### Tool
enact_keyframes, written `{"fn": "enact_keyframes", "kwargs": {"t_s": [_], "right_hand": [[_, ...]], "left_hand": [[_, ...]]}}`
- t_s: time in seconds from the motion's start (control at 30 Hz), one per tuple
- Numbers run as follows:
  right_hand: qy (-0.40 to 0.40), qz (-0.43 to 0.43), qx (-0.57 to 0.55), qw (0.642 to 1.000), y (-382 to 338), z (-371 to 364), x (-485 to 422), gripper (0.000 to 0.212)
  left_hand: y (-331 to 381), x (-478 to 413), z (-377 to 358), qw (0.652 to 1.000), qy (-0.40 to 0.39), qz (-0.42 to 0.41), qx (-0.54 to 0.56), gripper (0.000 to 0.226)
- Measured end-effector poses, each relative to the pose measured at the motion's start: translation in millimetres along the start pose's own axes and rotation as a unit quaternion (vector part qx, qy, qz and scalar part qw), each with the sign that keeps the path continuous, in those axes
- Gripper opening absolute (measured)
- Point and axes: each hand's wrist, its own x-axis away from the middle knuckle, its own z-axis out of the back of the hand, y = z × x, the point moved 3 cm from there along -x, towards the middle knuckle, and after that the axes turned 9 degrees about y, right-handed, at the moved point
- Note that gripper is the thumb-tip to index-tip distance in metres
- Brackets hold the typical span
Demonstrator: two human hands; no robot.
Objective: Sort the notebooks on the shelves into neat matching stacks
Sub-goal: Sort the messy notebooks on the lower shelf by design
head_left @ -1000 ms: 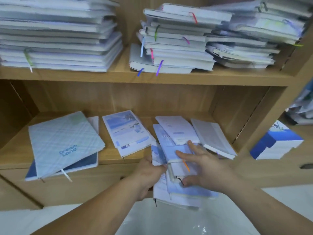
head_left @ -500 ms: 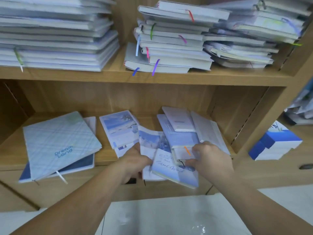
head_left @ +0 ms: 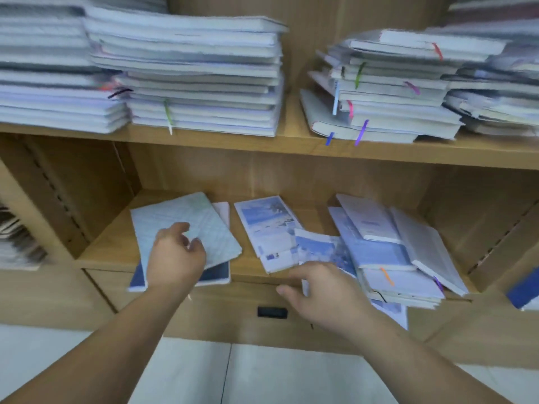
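Black handle (head_left: pixel 272 312) on wooden drawer front (head_left: pixel 218 310); pale tiled floor (head_left: pixel 262 374) below; blue object (head_left: pixel 522 291), possibly box, far right.

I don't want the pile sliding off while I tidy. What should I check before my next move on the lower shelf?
1. Left hand free: ok; holds nothing, above the plaid notebook.
2. Right hand free: ok; open at the front edge of the lower shelf.
3. Plaid notebook squared on the dark blue notebook: not ok, skewed.
4. Right-hand pile secure: not ok; fanned out, overhanging the edge.
5. Covers in that pile match: cannot tell, blurred.
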Motion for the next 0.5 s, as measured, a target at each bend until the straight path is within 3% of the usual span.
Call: {"fn": "enact_keyframes", "kwargs": {"t_s": [0.07,0.13,0.23,0.3,0.4,0.5], "right_hand": [[0.002,0.022,-0.049,0.999,-13.2,-20.4,-12.6,0.036],[0.015,0.018,-0.099,0.995,-21.0,-37.4,-25.1,0.043],[0.025,-0.014,-0.139,0.99,-32.8,-58.4,-44.2,0.055],[0.021,-0.046,-0.178,0.983,-41.8,-70.6,-55.1,0.054],[0.032,-0.064,-0.236,0.969,-56.4,-83.3,-65.1,0.037],[0.0,-0.042,-0.234,0.971,-74.8,-83.0,-70.6,0.041]], "left_hand": [[-36.2,-18.0,22.4,0.994,0.043,0.041,-0.092,0.055],[-63.6,-20.6,27.2,0.983,0.014,0.133,-0.127,0.057],[-79.6,-9.9,18.1,0.969,-0.075,0.232,0.049,0.04],[-84.2,-10.4,17.6,0.958,-0.071,0.242,0.134,0.035],[-90.3,-17.2,24.9,0.948,-0.067,0.255,0.179,0.029],[-89.5,-14.6,40.3,0.93,-0.14,0.285,0.187,0.033]]}}
